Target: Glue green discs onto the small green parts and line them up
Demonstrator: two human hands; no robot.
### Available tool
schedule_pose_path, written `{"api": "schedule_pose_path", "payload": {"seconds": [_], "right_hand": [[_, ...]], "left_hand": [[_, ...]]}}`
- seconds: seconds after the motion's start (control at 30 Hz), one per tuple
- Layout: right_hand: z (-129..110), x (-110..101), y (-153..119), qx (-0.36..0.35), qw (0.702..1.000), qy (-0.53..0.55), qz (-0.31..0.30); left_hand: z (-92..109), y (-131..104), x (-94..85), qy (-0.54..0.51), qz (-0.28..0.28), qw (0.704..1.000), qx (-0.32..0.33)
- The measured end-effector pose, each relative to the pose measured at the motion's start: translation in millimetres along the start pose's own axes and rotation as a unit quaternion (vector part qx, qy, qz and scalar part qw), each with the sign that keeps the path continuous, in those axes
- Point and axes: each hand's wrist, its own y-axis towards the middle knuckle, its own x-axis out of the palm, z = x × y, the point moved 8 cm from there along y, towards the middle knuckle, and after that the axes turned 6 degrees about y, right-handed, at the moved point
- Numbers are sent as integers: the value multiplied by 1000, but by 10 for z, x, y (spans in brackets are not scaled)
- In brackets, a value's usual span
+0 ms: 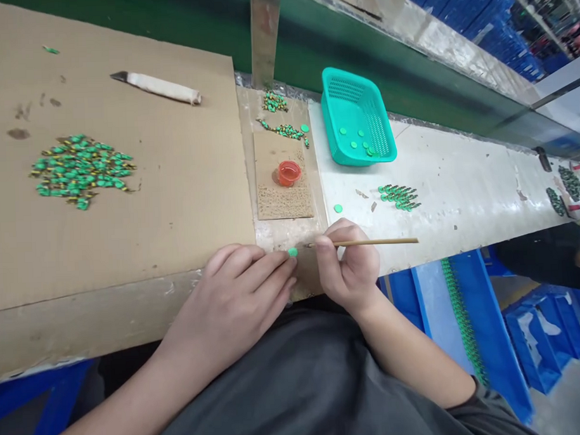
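Now, mid-frame, my right hand (347, 266) pinches a brush (381, 241); my left hand (240, 286) touches (pinching, I can't tell) a disc (292, 251), likely light, best rim-held.

The left hand (247, 289) lies palm down; the right (347, 263) pinches tightly.

basket (331, 137): moulded plastic, walls perforated, faint sheen
cup (290, 173): thin plastic, translucent, glossy
disc (292, 252): smooth, plastic-looking
brush (381, 241): handle apparently made of wood, smooth
knife (162, 88): tip metal-looking, dark; handle wrapped in cloth or tape, matt
sheet (187, 151): cardboard, matt, stained
pad (284, 206): cardboard, roughened, speckled
bench (464, 179): smooth, glossy, scuffed
post (265, 41): metal, dull, marked
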Motion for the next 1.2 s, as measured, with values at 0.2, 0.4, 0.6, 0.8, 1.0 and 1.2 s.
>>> {"api": "schedule_pose_path", "payload": {"seconds": [0.2,0.4,0.6,0.8,1.0,1.2], "right_hand": [[25,93,-98,0,1000,-4,-26],[31,121,-98,-2,999,10,-39],[34,137,-99,-4,999,5,-42],[40,146,-96,-2,999,-2,-48],[30,146,-91,-5,999,-7,-53],[59,126,-121,18,999,-2,-47]], "left_hand": [[14,-14,24,6,-8,1000,3],[11,-2,19,3,-6,1000,-3],[21,-13,30,9,-9,1000,2],[18,-17,32,6,-9,1000,-2],[19,-15,22,6,-7,1000,1],[10,-11,26,-4,-10,1000,-8]]}}
